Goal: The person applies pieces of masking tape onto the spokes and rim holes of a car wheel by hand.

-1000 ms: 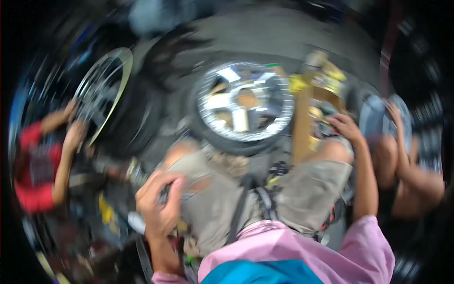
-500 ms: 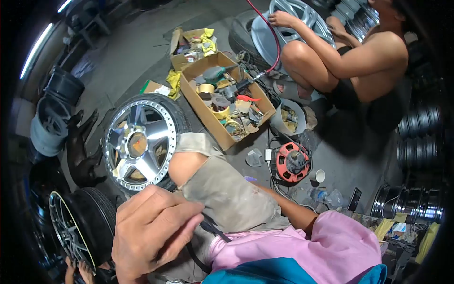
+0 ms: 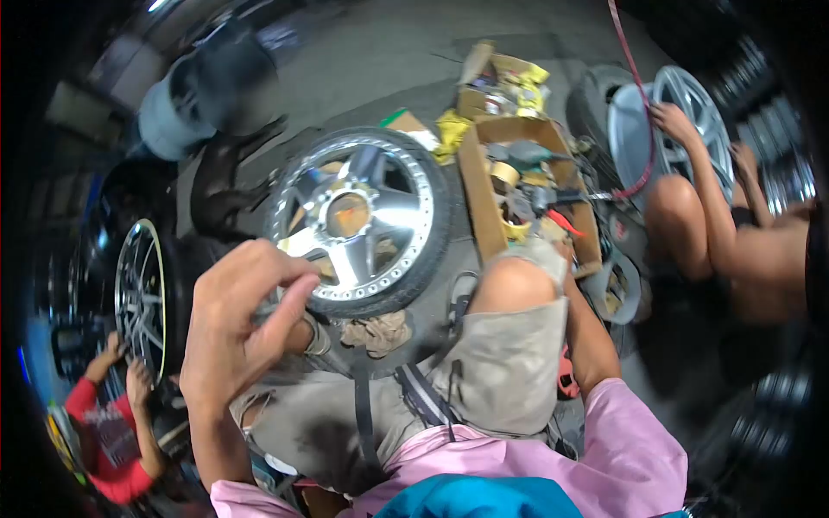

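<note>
Wheel point(image 3: 397, 208), likely heavy, rigid, is best gripped by its tyre point(image 3: 443, 212); left hand point(image 3: 226, 332) is loosely curled, empty; right hand's point(image 3: 553, 235) grip cannot be told.

Beyond the left hand point(image 3: 242, 324), silver rim point(image 3: 393, 210), black tyre point(image 3: 441, 229); beside the right hand point(image 3: 555, 231), brown box point(image 3: 485, 207); below both, pink shirt point(image 3: 492, 457), beige shorts point(image 3: 509, 367); left of the left hand, a seemingly yellow-edged wheel point(image 3: 142, 298).

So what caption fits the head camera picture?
Raised left hand, shiny wheel, and a cardboard box full of bits.
</note>
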Available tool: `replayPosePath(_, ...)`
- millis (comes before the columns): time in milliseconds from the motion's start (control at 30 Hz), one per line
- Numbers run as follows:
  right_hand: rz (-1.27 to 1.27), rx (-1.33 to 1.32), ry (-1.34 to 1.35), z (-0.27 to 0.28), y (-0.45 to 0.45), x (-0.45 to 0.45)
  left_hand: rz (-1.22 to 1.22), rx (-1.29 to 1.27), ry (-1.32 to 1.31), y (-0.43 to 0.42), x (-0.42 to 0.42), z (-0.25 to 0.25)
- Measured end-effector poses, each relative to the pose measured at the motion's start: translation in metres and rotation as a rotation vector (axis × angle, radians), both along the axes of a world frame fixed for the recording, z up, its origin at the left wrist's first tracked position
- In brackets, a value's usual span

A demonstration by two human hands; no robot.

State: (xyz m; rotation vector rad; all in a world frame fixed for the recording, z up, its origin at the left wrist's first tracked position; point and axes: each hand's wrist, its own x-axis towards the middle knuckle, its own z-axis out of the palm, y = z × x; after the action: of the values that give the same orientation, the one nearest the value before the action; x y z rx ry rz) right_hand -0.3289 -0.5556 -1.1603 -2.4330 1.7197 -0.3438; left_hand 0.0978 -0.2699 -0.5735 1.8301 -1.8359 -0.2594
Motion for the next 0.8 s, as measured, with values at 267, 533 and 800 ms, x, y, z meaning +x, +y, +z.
replayPosePath(267, -0.108, 0.393, 0.245, 0.019, -0.027, 0.003, 0.138, 0.063, -0.004, 0.048, 0.035, -0.019)
replayPosePath(533, -0.082, 0.34, -0.197, 0.084, -0.033, -0.002, 0.089, 0.148, -0.014, 0.088, 0.023, -0.041)
replayPosePath(800, 0.15, 0.503, -0.958, 0.156, -0.091, -0.016, -0.007, 0.728, -0.089, 0.134, -0.017, -0.141)
